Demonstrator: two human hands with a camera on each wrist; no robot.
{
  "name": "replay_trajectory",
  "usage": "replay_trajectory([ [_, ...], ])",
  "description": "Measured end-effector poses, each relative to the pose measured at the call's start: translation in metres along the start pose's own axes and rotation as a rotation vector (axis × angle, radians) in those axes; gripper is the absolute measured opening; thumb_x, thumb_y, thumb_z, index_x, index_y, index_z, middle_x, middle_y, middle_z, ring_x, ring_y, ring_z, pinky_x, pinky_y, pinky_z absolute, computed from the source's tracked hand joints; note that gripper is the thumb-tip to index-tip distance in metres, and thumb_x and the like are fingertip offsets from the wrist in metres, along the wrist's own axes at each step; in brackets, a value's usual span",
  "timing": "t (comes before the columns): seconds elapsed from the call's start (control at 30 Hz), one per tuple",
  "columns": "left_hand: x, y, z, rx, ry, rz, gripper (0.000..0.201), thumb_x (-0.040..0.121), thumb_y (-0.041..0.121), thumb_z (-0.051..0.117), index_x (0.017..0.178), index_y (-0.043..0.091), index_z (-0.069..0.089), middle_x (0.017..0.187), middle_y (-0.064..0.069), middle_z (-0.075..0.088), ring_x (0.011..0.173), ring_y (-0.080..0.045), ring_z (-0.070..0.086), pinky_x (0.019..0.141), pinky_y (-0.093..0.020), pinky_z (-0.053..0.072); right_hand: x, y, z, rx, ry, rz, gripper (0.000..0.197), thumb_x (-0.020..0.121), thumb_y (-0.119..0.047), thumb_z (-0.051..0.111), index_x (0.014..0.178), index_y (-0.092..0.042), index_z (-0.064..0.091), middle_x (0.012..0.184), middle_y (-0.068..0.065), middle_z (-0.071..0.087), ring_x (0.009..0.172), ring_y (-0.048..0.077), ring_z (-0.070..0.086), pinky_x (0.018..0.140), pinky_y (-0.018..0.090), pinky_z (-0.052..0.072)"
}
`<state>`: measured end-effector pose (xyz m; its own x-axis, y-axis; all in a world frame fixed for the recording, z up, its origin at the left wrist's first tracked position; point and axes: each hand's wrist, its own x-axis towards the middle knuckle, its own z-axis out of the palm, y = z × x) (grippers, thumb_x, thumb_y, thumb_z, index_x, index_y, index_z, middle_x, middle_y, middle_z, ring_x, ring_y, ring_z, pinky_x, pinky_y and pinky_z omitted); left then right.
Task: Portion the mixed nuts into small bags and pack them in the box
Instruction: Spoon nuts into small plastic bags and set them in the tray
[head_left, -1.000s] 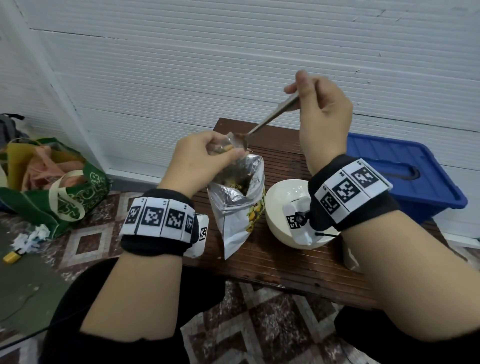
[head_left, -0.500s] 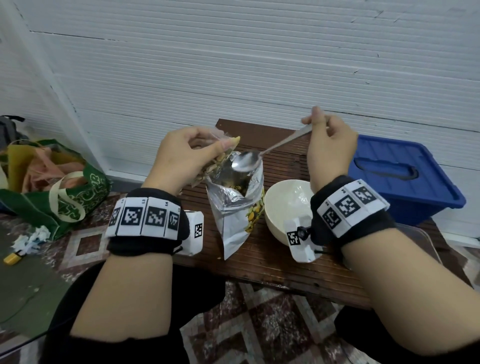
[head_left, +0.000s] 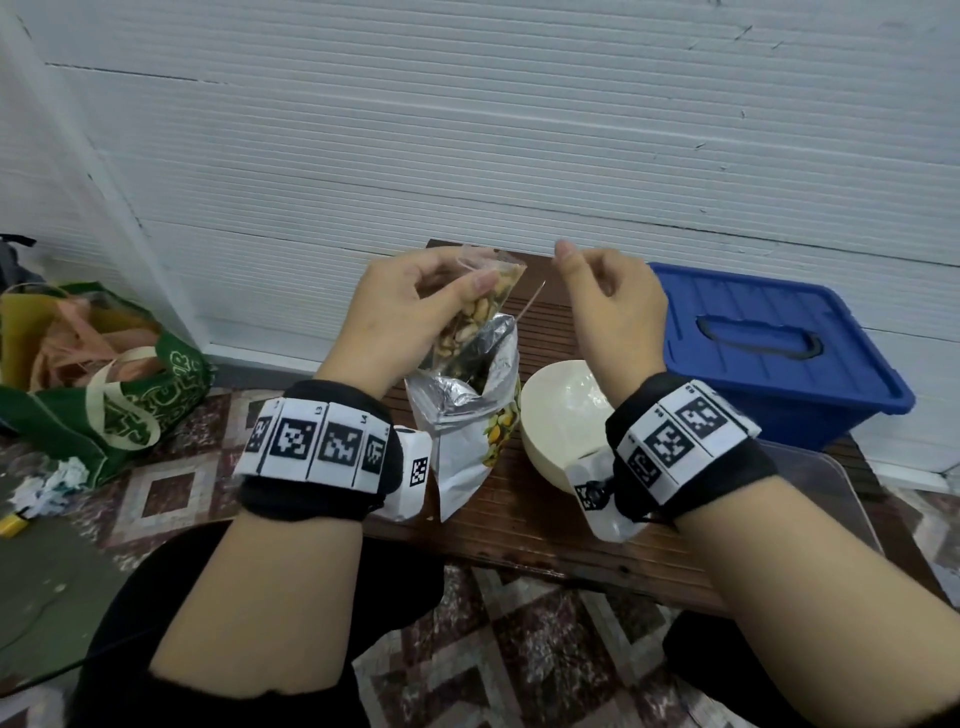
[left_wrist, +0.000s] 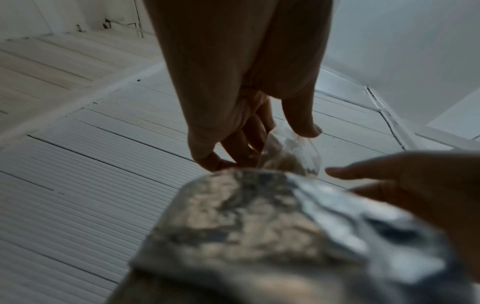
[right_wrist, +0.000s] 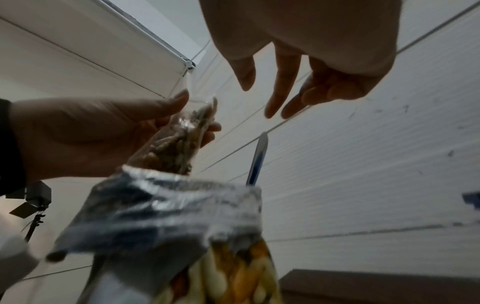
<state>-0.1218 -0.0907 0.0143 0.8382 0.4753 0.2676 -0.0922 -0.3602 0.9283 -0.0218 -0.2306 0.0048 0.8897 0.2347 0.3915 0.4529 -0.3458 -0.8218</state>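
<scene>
A dark brown slatted table (head_left: 524, 525) is set against the white ribbed wall (head_left: 467, 130); a blue lidded box (head_left: 769, 353) is seen just beyond the table's right edge, and a green tote bag (head_left: 119, 395) lies on the patterned floor well off its left edge; a clear plastic lid or tray (head_left: 821, 488) is seen at the table's right front corner, partly hidden by the right forearm; a foil bag of mixed nuts (head_left: 472, 410) stands upright and open near the middle of the table, toward its front edge, with a spoon (head_left: 527, 312) stuck in it, the handle leaning out toward the back; a white bowl (head_left: 556, 415) is placed just to the right of the foil bag; the left hand (head_left: 410, 312) is raised above the foil bag's mouth, with thumb and fingers pinched on the top of a small clear bag (head_left: 480, 312) partly filled with nuts, the bottom of which hangs at the foil bag's opening; the right hand (head_left: 608, 291) is held beside it, over the back of the table, fingers loosely curled and nothing gripped, apart from the spoon handle.
</scene>
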Motion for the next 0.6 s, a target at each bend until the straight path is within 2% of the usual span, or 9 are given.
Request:
replay_trajectory([
  [0.07, -0.001, 0.004, 0.008, -0.017, -0.027, 0.023, 0.02, 0.086, 0.028, 0.068, 0.104, 0.022, 0.072, 0.101, 0.01, 0.072, 0.096, -0.001, 0.066, 0.083, -0.021, 0.053, 0.001, -0.01, -0.01, 0.063, -0.065, 0.002, 0.037, 0.092, -0.045, 0.054, 0.081, -0.017, 0.075, 0.065, -0.004, 0.062, 0.067, 0.008, 0.056, 0.069, 0.019, 0.041],
  [0.1, -0.002, 0.005, 0.013, -0.03, -0.045, 0.032, 0.02, 0.087, 0.026, 0.067, 0.105, 0.02, 0.072, 0.102, 0.011, 0.072, 0.095, 0.0, 0.066, 0.082, -0.018, 0.052, 0.001, -0.012, -0.015, 0.091, -0.1, 0.013, 0.035, 0.092, -0.041, 0.056, 0.081, -0.014, 0.075, 0.07, 0.006, 0.066, 0.069, 0.012, 0.059, 0.067, 0.019, 0.041],
  [0.17, -0.004, 0.008, 0.021, -0.037, -0.09, 0.051, 0.02, 0.088, 0.022, 0.066, 0.108, 0.019, 0.07, 0.103, 0.013, 0.07, 0.095, 0.003, 0.065, 0.081, -0.013, 0.05, 0.001, -0.015, -0.021, 0.146, -0.146, 0.042, 0.033, 0.089, -0.035, 0.06, 0.079, -0.006, 0.073, 0.083, 0.021, 0.067, 0.077, 0.024, 0.061, 0.071, 0.028, 0.045],
  [0.23, -0.005, 0.011, 0.029, -0.014, -0.13, 0.079, 0.024, 0.089, 0.023, 0.065, 0.113, 0.019, 0.069, 0.106, 0.011, 0.07, 0.097, 0.004, 0.065, 0.084, -0.013, 0.05, 0.0, -0.014, -0.026, 0.173, -0.162, 0.072, 0.029, 0.084, -0.029, 0.064, 0.077, -0.002, 0.071, 0.084, 0.025, 0.066, 0.077, 0.029, 0.061, 0.075, 0.04, 0.05],
  [0.3, -0.006, 0.012, 0.038, 0.025, -0.149, 0.11, 0.027, 0.089, 0.025, 0.065, 0.115, 0.021, 0.068, 0.111, 0.01, 0.069, 0.1, 0.006, 0.063, 0.089, -0.014, 0.049, -0.002, -0.01, -0.033, 0.188, -0.162, 0.104, 0.025, 0.08, -0.022, 0.064, 0.074, 0.002, 0.069, 0.077, 0.022, 0.065, 0.075, 0.022, 0.06, 0.08, 0.043, 0.051],
  [0.4, -0.013, 0.017, 0.056, 0.039, -0.167, 0.13, 0.034, 0.087, 0.026, 0.067, 0.121, 0.02, 0.066, 0.106, 0.015, 0.069, 0.097, 0.01, 0.061, 0.084, -0.007, 0.046, -0.005, 0.0, -0.05, 0.211, -0.147, 0.147, 0.017, 0.082, -0.008, 0.061, 0.074, 0.006, 0.068, 0.073, 0.008, 0.064, 0.077, 0.015, 0.06, 0.078, 0.037, 0.051],
  [0.47, -0.019, 0.019, 0.07, 0.04, -0.208, 0.141, 0.047, 0.083, 0.027, 0.071, 0.128, 0.02, 0.06, 0.099, 0.013, 0.07, 0.094, 0.004, 0.063, 0.082, -0.009, 0.047, -0.007, 0.006, -0.065, 0.243, -0.159, 0.173, 0.015, 0.084, -0.005, 0.06, 0.076, 0.005, 0.068, 0.074, 0.004, 0.065, 0.073, 0.007, 0.06, 0.068, 0.021, 0.049],
  [0.53, -0.024, 0.019, 0.083, 0.014, -0.287, 0.118, 0.063, 0.077, 0.027, 0.076, 0.135, 0.022, 0.052, 0.108, 0.009, 0.069, 0.101, 0.0, 0.062, 0.09, -0.013, 0.047, -0.009, 0.011, -0.081, 0.222, -0.199, 0.173, 0.015, 0.086, -0.006, 0.06, 0.075, -0.001, 0.069, 0.07, -0.003, 0.065, 0.063, -0.004, 0.058, 0.058, 0.007, 0.041],
  [0.6, -0.026, 0.014, 0.095, -0.032, -0.385, 0.093, 0.072, 0.073, 0.025, 0.079, 0.138, 0.023, 0.048, 0.122, 0.009, 0.064, 0.111, 0.003, 0.058, 0.098, -0.014, 0.043, -0.011, 0.017, -0.097, 0.176, -0.235, 0.161, 0.017, 0.086, -0.007, 0.06, 0.072, -0.005, 0.069, 0.062, -0.01, 0.064, 0.059, -0.008, 0.055, 0.055, 0.004, 0.037],
])
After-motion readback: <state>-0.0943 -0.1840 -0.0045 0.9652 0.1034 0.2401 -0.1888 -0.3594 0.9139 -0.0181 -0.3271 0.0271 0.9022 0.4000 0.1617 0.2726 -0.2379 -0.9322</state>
